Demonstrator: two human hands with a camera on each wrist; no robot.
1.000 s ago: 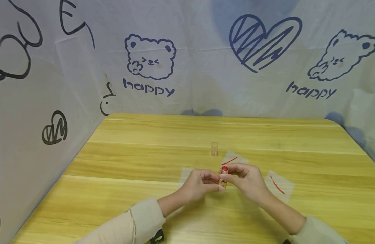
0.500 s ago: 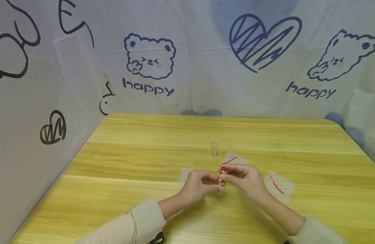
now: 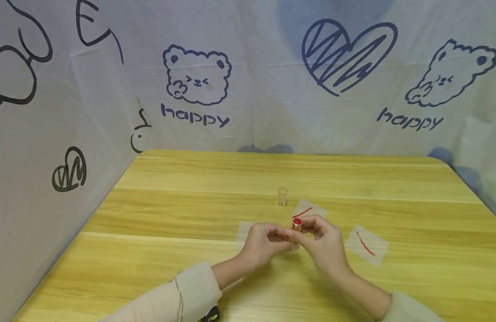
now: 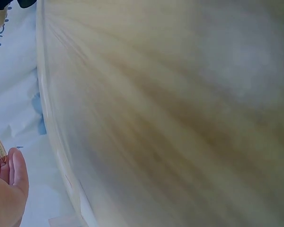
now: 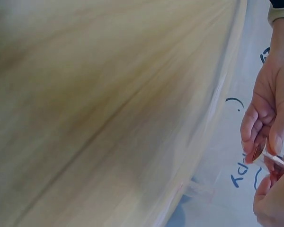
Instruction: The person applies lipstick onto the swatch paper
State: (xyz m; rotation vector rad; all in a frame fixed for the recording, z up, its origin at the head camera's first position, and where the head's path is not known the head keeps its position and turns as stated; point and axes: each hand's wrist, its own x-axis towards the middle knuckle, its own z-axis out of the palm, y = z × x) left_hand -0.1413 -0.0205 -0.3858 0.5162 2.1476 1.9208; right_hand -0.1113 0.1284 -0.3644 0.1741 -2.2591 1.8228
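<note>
Between both hands stands a lipstick (image 3: 297, 226) in a shiny gold-toned tube, its red end facing up. My left hand (image 3: 262, 245) grips the lower part of the tube between thumb and fingers. Higher up, my right hand (image 3: 326, 243) pinches the tube near its red end. In the right wrist view, the lipstick (image 5: 276, 163) is partly covered by the fingers of both hands. The left wrist view catches only a small gold piece of the lipstick (image 4: 1, 150) at its left edge. A clear cap (image 3: 282, 197) stands upright on the table beyond the hands.
Three pale paper squares lie on the wooden table (image 3: 183, 192). The back paper (image 3: 318, 211) and the right paper (image 3: 366, 246) each bear a red stroke. The left paper (image 3: 242, 235) is partly hidden by my left hand. A drawn-on white cloth (image 3: 268, 107) hangs behind.
My right hand has shifted its grip on the lipstick, with the wrist swinging slightly left and the fingers bending more. The left hand holds nearly still. The cap and papers stay put.
</note>
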